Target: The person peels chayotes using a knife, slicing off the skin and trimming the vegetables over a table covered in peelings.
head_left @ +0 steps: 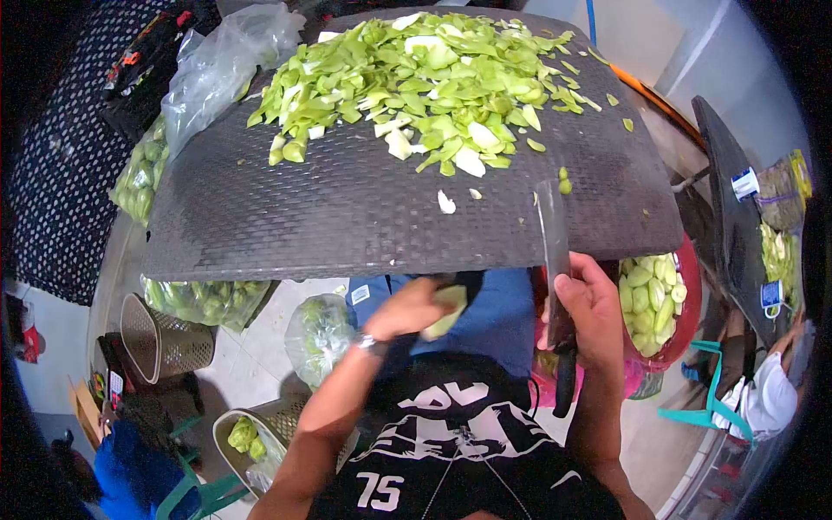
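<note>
My left hand [406, 309], with a bracelet at the wrist, holds a pale green peeled vegetable [445, 314] below the table's front edge. To its right, my right hand [585, 299] is closed round a knife [552, 234] whose blade points up and overlaps the table edge. Across the far half of the dark woven-pattern table [347, 217] lies a wide heap of green and white peelings [416, 78]. A few small scraps lie nearer the front edge.
A red basin [692, 286] of peeled vegetables is below the table's right side. Plastic bags of green vegetables [208, 299] and a wicker basket [165, 338] are at the left. People sit at the lower left [139, 472] and right [770, 390]. Another table [728, 182] stands right.
</note>
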The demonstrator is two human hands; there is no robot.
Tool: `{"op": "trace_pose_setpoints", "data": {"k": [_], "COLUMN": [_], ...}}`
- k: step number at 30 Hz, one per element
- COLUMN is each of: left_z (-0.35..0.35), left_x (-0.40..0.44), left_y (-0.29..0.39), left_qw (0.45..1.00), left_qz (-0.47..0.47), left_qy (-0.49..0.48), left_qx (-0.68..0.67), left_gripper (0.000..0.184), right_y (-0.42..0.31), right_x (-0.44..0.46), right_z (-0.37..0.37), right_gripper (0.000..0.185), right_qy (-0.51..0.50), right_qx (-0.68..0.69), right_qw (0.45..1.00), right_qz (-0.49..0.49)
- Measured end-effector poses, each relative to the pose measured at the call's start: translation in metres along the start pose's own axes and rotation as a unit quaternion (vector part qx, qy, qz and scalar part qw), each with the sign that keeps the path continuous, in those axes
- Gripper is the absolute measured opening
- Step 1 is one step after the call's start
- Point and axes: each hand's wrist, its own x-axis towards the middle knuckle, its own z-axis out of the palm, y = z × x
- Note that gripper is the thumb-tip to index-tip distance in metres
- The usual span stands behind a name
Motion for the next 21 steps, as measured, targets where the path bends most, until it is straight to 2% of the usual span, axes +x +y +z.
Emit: {"op": "trace_pose_setpoints", "data": {"k": [1, 2, 3, 4, 6, 9, 11, 13, 15, 18, 21], "left_z": [0.023, 0.054, 0.088, 0.095, 0.12, 0.111, 0.1, 0.098, 0.056, 0.01, -0.021], "left_x": [0.018, 0.034, 0.043, 0.044, 0.064, 0.052, 0.051, 0.05, 0.013, -0.05, -0.118], "left_y": [0.014, 0.031, 0.049, 0.085, 0.092, 0.1, 0.083, 0.036, 0.019, -0.04, -0.052], "left_qw": [0.971, 0.971, 0.888, 0.865, 0.865, 0.855, 0.864, 0.879, 0.928, 0.896, 0.881], "left_qz": [-0.151, -0.126, 0.029, 0.064, 0.171, 0.16, 0.11, 0.007, -0.073, -0.158, -0.25], "left_qy": [-0.073, -0.073, -0.111, -0.132, -0.163, -0.176, -0.163, -0.137, 0.031, 0.145, 0.208], "left_qx": [-0.169, -0.191, -0.445, -0.48, -0.442, -0.462, -0.463, -0.457, -0.364, -0.389, -0.343], "left_gripper": [0.033, 0.028, 0.022, 0.018, 0.021, 0.023, 0.022, 0.023, 0.036, 0.047, 0.05], "right_y": [-0.001, -0.002, -0.003, -0.007, 0.008, 0.008, -0.003, -0.001, 0.005, 0.023, 0.04], "right_x": [-0.005, -0.008, -0.011, -0.016, -0.013, -0.017, -0.018, -0.012, -0.008, 0.001, 0.009], "right_z": [0.004, 0.009, 0.013, 0.017, 0.015, 0.013, 0.016, 0.01, 0.011, 0.022, 0.034], "right_gripper": [0.035, 0.035, 0.035, 0.035, 0.038, 0.039, 0.038, 0.033, 0.03, 0.029, 0.028], "right_qy": [-0.014, -0.03, -0.046, -0.054, -0.039, -0.04, -0.043, -0.068, -0.081, -0.081, -0.073], "right_qx": [0.013, 0.024, 0.035, 0.027, -0.082, -0.069, -0.011, 0.039, 0.076, 0.114, 0.115], "right_qw": [1.0, 0.999, 0.998, 0.998, 0.992, 0.992, 0.999, 0.997, 0.992, 0.986, 0.984], "right_qz": [0.001, 0.0, -0.001, 0.003, -0.087, -0.098, -0.027, 0.028, 0.063, 0.088, 0.112]}}
